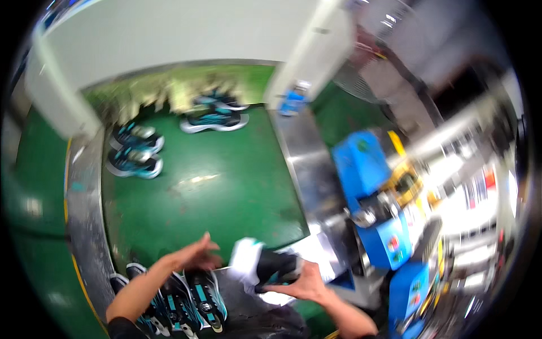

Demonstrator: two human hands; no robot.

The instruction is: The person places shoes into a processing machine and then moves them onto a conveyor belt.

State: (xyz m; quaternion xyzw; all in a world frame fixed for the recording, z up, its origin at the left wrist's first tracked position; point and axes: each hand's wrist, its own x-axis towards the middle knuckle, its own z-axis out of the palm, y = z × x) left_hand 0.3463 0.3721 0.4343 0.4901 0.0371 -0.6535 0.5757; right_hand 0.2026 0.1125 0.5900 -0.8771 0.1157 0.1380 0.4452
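Note:
My right hand grips a black sneaker with teal accents, held over the near right corner of the green belt. At the sneaker's left end is a blurred white part; whether it is paper or part of the shoe I cannot tell. To its left, my left hand is empty with its fingers apart, slightly smeared by motion. Below my left forearm, several black-and-teal sneakers lie side by side at the near edge, partly hidden by the arm.
On the green belt, one pair of sneakers sits at left, another further back by a white machine housing. Metal rails flank the belt. Blue machine boxes stand at right; a blue can-like object rests on the rail.

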